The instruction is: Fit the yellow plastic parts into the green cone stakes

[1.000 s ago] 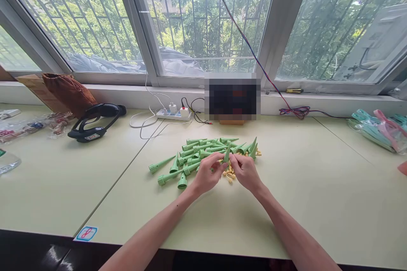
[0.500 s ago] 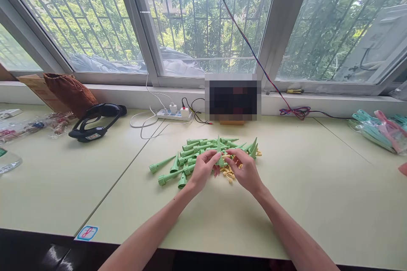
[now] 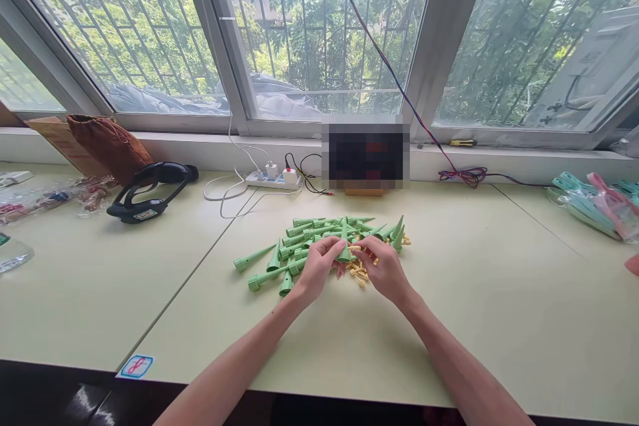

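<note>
Between the thumb and fingers of my left hand [image 3: 318, 265] a green plastic watering spike [image 3: 344, 239] stands upright, tip up. My right hand [image 3: 384, 267] is closed in a pinch on a small yellow valve piece [image 3: 354, 248], held against the spike's right side near its wide end. Whether the valve sits inside the spike cannot be made out. Behind and left of my hands lies a pile of green spikes [image 3: 255, 282], pointing various ways. Several loose yellow valve pieces [image 3: 360, 276] lie beneath and between my hands, partly hidden by my right hand.
A black headset [image 3: 144, 210] and a brown cloth bag [image 3: 107, 146] are at the left. Along the sill run a white power strip [image 3: 274, 180], a blurred-out screen [image 3: 366, 153] and coiled wires [image 3: 464, 176]. Bagged teal and pink items [image 3: 594, 203] lie at the right.
The held spike has come down slightly between my hands. My right hand stays pinched on the yellow valve at the spike's side. The pile looks the same.
</note>
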A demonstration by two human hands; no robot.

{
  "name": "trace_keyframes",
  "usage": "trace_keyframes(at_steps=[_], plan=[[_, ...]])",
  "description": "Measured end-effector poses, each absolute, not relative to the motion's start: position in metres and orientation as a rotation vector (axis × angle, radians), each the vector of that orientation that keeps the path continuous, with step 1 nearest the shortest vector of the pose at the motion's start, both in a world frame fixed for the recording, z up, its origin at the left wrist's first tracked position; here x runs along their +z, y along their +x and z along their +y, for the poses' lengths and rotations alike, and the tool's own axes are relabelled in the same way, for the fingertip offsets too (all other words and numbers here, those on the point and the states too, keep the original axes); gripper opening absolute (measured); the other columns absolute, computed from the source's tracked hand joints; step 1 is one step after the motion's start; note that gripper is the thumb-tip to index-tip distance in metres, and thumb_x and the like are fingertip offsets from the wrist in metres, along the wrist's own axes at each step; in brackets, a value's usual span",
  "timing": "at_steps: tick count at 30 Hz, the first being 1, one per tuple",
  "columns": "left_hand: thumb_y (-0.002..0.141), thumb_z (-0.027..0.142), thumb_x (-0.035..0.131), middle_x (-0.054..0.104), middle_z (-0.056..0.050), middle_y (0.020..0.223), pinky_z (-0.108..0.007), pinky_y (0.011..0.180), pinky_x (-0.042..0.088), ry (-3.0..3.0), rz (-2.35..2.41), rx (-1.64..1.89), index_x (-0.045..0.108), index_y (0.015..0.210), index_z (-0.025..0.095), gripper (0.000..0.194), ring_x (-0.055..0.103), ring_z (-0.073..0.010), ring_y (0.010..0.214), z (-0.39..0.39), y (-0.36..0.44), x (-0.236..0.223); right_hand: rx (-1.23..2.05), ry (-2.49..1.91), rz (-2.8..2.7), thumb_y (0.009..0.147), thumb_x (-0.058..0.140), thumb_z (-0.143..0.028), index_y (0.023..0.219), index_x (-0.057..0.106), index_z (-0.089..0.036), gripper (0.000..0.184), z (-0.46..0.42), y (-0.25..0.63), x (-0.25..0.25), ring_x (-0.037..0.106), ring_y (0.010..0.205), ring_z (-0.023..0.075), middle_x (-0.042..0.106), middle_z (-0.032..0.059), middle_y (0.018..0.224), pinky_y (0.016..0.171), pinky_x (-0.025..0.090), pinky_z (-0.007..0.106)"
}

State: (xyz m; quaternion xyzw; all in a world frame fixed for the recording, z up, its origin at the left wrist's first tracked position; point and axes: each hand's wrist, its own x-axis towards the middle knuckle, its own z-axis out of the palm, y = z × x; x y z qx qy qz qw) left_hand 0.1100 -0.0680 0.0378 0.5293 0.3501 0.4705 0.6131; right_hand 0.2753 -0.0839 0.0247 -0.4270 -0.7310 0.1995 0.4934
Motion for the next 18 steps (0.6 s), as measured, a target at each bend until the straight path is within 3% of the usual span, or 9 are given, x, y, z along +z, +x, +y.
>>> trace_keyframes(at_steps=[18], plan=[[0.085, 0.048, 0.062, 0.059, -0.001, 0.077, -0.022, 0.041, 0.041, 1.31, 0.822, 1.067, 0.063, 0.082, 0.014, 0.035, 0.049, -0.0064, 0.045, -0.0696, 0.1106, 0.0399, 0.501, -1.092, -1.773, 0.097, 0.046, -0.035, 0.074, 0.052, -0.02, 0.028, -0.0818, 0.2772, 0.0215, 0.045, 0.059, 0.0137, 0.052, -0.0001, 0.067, 0.055, 0.035, 0.026]])
